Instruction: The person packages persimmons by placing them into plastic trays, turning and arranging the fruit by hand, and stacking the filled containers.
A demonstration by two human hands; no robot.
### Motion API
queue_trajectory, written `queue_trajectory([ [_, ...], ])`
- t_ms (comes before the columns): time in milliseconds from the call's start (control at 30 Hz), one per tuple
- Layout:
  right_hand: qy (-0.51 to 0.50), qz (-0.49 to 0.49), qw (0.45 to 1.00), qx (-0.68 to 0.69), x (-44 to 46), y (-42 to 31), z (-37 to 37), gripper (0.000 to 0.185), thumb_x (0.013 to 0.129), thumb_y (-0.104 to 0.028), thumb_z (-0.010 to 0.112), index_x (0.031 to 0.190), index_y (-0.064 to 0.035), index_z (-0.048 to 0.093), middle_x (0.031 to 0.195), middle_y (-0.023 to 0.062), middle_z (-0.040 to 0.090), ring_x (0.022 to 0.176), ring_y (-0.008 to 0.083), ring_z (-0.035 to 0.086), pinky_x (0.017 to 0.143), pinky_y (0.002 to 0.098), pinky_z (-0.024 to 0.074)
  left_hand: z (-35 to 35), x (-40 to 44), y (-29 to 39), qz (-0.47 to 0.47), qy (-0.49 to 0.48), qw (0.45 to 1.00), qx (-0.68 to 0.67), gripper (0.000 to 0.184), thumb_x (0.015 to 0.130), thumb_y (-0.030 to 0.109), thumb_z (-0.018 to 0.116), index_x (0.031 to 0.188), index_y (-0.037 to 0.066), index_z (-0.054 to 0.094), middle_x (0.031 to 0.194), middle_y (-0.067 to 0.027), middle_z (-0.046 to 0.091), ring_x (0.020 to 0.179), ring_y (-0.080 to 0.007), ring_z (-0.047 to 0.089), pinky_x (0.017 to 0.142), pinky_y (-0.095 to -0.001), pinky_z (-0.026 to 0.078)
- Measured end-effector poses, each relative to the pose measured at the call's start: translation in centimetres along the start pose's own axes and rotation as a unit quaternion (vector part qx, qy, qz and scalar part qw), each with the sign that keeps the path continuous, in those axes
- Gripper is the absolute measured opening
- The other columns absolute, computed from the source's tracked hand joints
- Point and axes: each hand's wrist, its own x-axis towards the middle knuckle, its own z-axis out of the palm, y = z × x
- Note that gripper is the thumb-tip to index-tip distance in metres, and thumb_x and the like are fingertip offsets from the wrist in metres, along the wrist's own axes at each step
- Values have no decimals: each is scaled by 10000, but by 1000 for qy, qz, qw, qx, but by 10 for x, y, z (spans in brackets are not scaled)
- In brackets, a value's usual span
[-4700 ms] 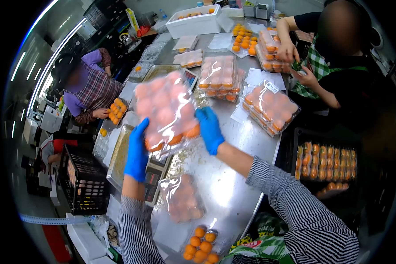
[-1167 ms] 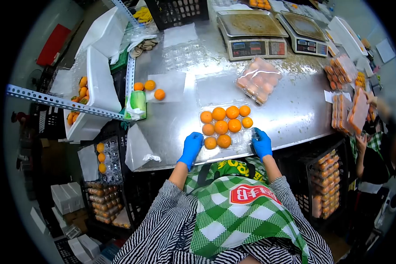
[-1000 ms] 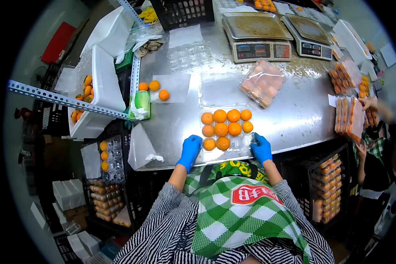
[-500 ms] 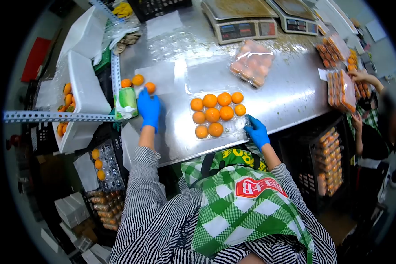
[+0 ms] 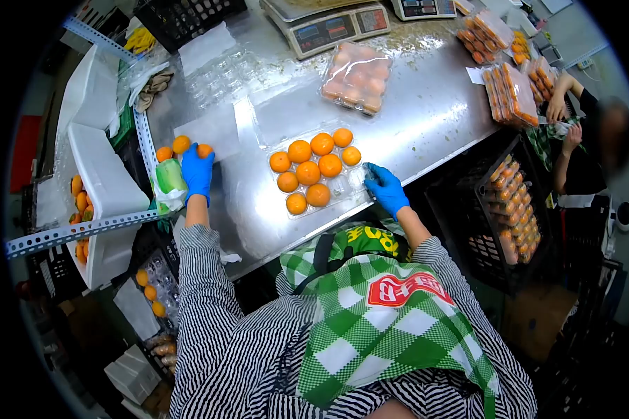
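In the frame's centre, ten glossy oranges [image 5: 308,173] are held in a clear, moulded tray [image 5: 341,186]. At left, a loose orange [image 5: 204,150] is touched by the left hand [image 5: 198,176], apparently being gathered; a soft, rounded grasp is called for. Whether it is gripped cannot be told, nor whether anything is pinched by the right hand [image 5: 387,189], set narrowly beside the tray.

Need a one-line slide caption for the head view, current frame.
Left hand at a loose orange, right hand at the edge of a part-filled clear fruit tray.
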Motion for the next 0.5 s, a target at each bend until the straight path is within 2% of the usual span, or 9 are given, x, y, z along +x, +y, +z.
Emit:
queue_trajectory([
  [67,-7,7,1000,9,1,2,-1,455,803,-166,639,1236,-66,539,956,91,604,793,159,565,759,277,479,-4,-5,7,-21,26,998,-45,590,721,282,733,1185,-27,540,1144,-177,585,1025,-303,573,883,-348,444],
  [167,-19,18,999,25,2,2,-3,450,806,-165,638,1234,-68,541,951,88,605,779,156,564,743,274,483,-21,-25,37,-133,17,935,-329,510,785,291,689,1158,-31,556,1124,-150,597,973,-266,594,809,-328,476],
  [233,-26,25,999,31,3,2,-4,444,807,-163,637,1231,-68,544,948,86,606,766,152,562,733,271,485,-33,-46,61,-229,-87,788,-565,471,845,308,632,1174,-17,542,1130,-158,586,950,-254,597,751,-323,494],
  [300,-32,29,999,33,7,5,-5,437,807,-161,636,1225,-67,549,942,82,608,753,146,558,724,269,486,-32,-74,90,-283,-135,595,-740,477,882,329,572,1217,-4,505,1140,-194,574,929,-266,597,747,-342,505],
  [367,-36,21,998,40,12,13,-4,419,808,-163,634,1208,-62,562,912,74,617,731,131,558,713,266,486,-36,-101,124,-298,-212,444,-818,488,901,329,537,1255,1,462,1161,-206,563,946,-285,595,753,-357,515],
  [433,-25,5,999,42,13,14,-4,414,808,-168,637,1203,-63,567,890,70,621,718,122,553,705,262,484,-24,-122,143,-321,-235,368,-840,491,915,338,508,1270,5,442,1186,-211,547,962,-301,593,764,-375,523],
  [500,-46,26,997,64,12,9,-5,424,805,-167,634,1210,-64,559,917,81,604,727,138,562,707,272,487,-14,-140,166,-321,-254,351,-842,497,911,343,523,1269,8,441,1186,-208,544,979,-298,590,779,-377,523],
])
